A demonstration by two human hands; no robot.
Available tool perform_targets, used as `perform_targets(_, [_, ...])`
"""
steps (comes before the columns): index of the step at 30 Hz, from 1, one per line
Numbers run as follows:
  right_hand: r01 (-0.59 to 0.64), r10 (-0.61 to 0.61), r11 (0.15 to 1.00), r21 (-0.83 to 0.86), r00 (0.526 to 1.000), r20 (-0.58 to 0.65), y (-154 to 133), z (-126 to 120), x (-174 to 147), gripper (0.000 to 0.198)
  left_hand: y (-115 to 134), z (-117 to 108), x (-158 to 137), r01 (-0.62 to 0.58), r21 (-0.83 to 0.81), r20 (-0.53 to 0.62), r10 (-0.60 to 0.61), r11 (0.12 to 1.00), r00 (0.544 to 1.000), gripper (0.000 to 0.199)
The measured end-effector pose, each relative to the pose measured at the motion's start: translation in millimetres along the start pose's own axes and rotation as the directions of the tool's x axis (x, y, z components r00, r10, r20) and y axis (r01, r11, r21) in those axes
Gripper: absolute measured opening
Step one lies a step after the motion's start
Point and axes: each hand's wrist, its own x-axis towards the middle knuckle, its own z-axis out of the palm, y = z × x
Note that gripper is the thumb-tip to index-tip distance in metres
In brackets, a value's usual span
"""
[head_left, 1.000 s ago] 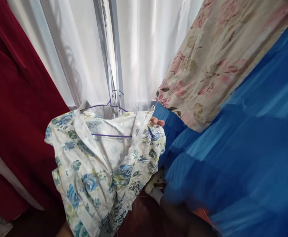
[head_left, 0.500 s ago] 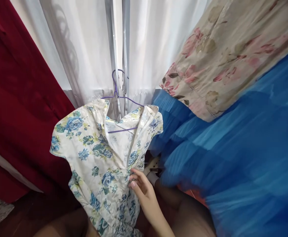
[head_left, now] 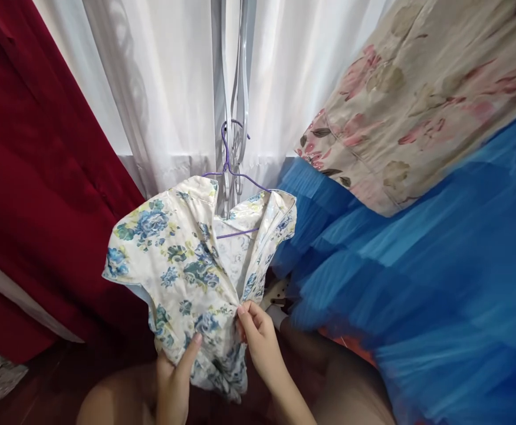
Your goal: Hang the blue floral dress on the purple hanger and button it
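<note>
A wide blue tulle skirt [head_left: 417, 283] fills the right side of the view, its ruffled layers spreading from the middle to the lower right corner. A dark red curtain [head_left: 36, 177] covers the left side, and white sheer curtains [head_left: 173, 88] hang across the top centre behind a silvery metal stand [head_left: 235, 77]. A beige cloth with pink flowers [head_left: 417, 100] hangs over the upper right, above the blue tulle. In the centre hangs a small white dress with blue flowers [head_left: 182, 271], its long axis running from the collar at the top, by the stand, down and slightly toward the viewer to the hem at the bottom centre; the open front faces the camera, and one short sleeve sticks out to the left. It sits on a thin purple wire hanger [head_left: 233, 177], whose hook catches on the stand. The right hand [head_left: 260, 339] pinches the dress's front edge just below the neckline opening, thumb and fingertips closed on the fabric. The left hand [head_left: 176, 381] grips the lower front of the dress from beneath, thumb laid upward over the print and the other fingers hidden behind the cloth. Both hands are close together at the dress's lower half.
</note>
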Motion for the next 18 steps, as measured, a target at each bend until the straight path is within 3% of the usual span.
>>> perform_targets(1, [-0.016,0.016,1.000,-0.002,1.000,0.009,2,-3,-5,0.044,-1,-2,2,0.016,-0.022,-0.119,-0.019,1.000,0.993,0.043])
perform_targets(3, [-0.037,0.037,0.999,-0.008,0.999,0.023,4,-8,-15,0.046,1,-5,5,-0.030,-0.026,-0.389,0.018,0.999,0.921,0.042])
perform_targets(4, [-0.041,0.041,0.999,-0.009,0.999,0.026,4,-10,-20,0.047,4,-4,5,-0.077,0.010,-0.463,0.073,0.997,0.883,0.039])
perform_targets(5, [-0.042,0.042,0.999,-0.006,0.999,0.025,4,-12,-23,0.047,7,-2,4,-0.128,0.062,-0.458,0.142,0.990,0.877,0.035])
perform_targets(6, [-0.041,0.041,0.999,-0.002,0.999,0.027,2,-13,-26,0.047,11,2,3,-0.180,0.111,-0.365,0.208,0.977,0.908,0.029])
perform_targets(8, [-0.041,0.041,0.999,0.002,0.998,0.042,-1,-15,-29,0.047,19,17,-3,-0.261,0.142,-0.041,0.269,0.955,0.962,0.019])
perform_targets(10, [-0.052,0.051,0.999,0.005,0.996,0.069,-6,-17,-31,0.046,26,36,-12,-0.298,0.104,0.189,0.275,0.949,0.942,0.016])
perform_targets(12, [-0.066,0.065,0.998,0.012,0.994,0.092,-10,-21,-34,0.047,30,55,-20,-0.288,0.061,0.221,0.269,0.956,0.937,0.015])
perform_targets(14, [-0.077,0.074,0.997,0.022,0.991,0.107,-13,-27,-37,0.047,33,69,-27,-0.284,0.035,0.170,0.274,0.958,0.947,0.008])
perform_targets(18, [-0.074,0.070,0.997,0.038,0.994,0.087,-17,-36,-44,0.042,37,77,-30,-0.369,-0.019,0.171,0.366,0.929,0.915,0.015])
